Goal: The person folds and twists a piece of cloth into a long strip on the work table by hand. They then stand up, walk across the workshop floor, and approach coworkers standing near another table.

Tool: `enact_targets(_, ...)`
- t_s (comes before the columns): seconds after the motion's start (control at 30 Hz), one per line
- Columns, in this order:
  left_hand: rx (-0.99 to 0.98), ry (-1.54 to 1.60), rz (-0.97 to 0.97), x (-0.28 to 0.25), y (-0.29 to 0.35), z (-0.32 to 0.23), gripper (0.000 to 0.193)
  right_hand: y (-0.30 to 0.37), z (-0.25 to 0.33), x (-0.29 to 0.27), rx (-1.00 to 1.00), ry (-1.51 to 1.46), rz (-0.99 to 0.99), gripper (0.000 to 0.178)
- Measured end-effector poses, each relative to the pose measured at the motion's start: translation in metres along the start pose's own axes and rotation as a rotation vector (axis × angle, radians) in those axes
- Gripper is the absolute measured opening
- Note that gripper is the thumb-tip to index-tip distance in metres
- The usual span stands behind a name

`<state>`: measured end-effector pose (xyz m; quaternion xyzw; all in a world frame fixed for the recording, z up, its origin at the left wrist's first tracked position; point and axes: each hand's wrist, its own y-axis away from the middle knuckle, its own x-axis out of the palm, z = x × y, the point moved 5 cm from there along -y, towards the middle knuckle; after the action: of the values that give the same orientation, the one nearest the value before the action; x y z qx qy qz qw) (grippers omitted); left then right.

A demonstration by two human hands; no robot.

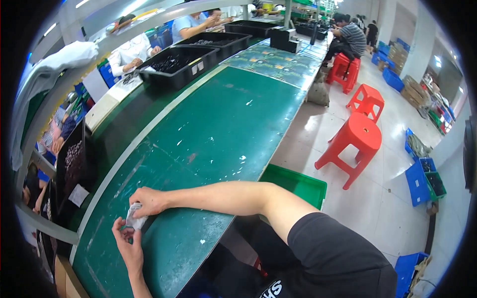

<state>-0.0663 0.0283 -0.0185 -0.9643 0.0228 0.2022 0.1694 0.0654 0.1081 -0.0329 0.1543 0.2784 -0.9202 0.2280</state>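
A small crumpled white cloth or wipe [135, 216] is between my two hands, above the near left part of the green worktable [198, 129]. My right hand [150, 200] reaches across from the right and grips its upper part, with the fingers closed. Below it, my left hand [130, 246] has its fingers curled round the lower edge of the white piece, thumb opposite. Whether something small is wrapped inside cannot be made out.
Black bins [179, 64] of dark parts line the table's far left side, behind a pale raised strip. A green crate [298, 185] sits beside the table's right edge. Red stools [355, 134] stand on the floor to the right. Other people sit at work farther off.
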Motion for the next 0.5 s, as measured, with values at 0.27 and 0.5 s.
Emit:
enact_targets(0.27,0.213,-0.348,0.007,0.005,-0.002,-0.007,0.040,0.005,0.006,-0.001,-0.010,-0.052,0.109,0.031)
enact_targets(0.5,0.128,-0.320,-0.005,-0.002,-0.003,-0.005,0.016,0.004,0.004,0.002,0.112,-0.448,0.155,0.018)
